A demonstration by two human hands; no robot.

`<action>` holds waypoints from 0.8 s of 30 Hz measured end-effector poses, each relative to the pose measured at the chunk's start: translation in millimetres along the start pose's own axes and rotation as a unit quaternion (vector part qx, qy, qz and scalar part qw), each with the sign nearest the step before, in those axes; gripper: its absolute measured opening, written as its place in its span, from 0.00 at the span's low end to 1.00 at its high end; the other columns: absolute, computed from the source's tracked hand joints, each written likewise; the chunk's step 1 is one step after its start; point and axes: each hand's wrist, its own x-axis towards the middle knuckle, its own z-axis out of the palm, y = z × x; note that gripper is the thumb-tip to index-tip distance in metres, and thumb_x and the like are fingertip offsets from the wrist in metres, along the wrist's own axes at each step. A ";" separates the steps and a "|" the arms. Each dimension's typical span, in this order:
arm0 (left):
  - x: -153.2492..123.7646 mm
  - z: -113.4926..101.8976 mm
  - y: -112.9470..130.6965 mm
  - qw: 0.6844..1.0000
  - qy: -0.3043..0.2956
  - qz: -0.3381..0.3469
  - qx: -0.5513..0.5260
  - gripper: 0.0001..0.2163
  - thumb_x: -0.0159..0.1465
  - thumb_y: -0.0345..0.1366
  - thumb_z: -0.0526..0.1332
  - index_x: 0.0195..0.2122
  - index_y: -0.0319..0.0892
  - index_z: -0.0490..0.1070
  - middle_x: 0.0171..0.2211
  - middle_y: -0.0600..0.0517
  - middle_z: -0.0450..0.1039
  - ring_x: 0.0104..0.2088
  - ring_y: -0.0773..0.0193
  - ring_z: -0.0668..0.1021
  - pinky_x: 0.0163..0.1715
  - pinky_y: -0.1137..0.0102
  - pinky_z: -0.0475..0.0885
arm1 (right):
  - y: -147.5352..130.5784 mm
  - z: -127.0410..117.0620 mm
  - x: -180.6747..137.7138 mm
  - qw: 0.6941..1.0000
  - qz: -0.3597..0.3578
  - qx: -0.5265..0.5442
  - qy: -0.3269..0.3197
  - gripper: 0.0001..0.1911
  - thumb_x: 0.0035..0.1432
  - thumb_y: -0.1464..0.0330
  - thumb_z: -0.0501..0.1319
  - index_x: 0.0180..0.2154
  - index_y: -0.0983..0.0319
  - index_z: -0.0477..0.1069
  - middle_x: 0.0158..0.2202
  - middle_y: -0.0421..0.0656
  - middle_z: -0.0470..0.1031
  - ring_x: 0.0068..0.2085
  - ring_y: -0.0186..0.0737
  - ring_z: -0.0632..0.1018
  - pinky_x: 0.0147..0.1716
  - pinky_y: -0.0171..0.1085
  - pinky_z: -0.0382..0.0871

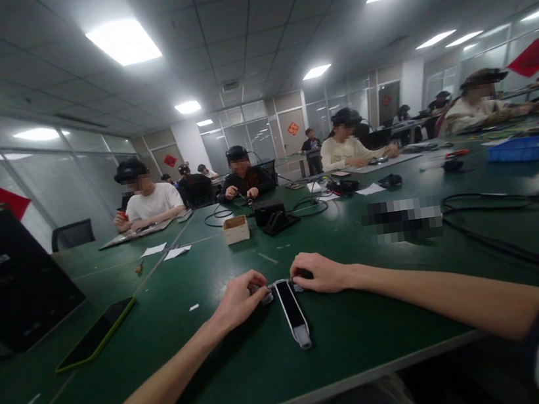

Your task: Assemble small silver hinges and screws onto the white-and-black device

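Observation:
A long narrow device (292, 311), black on top with a white and grey rim, lies on the green table (252, 370) pointing toward me. My left hand (239, 300) rests curled at its far left end, fingers pinched on a small grey part there. My right hand (319, 271) is curled over the far right end, fingers closed on a dark part I cannot make out.
A phone in a green case (96, 342) lies to the left, beside a dark laptop (9, 279). A small cardboard box (236, 229), black cables (501, 224) and a blue tray (525, 148) sit farther back. Several other people work along the far side.

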 end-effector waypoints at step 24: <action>0.3 3.4 -5.4 0.997 0.013 0.022 -0.067 0.07 0.59 0.35 0.60 0.38 0.41 0.70 0.35 0.52 0.75 0.34 0.64 0.77 0.34 0.70 0.72 | 0.6 0.6 -0.2 1.000 -0.003 0.006 0.001 0.07 0.59 0.68 0.57 0.36 0.64 0.71 0.35 0.44 0.72 0.36 0.37 0.71 0.38 0.36 0.65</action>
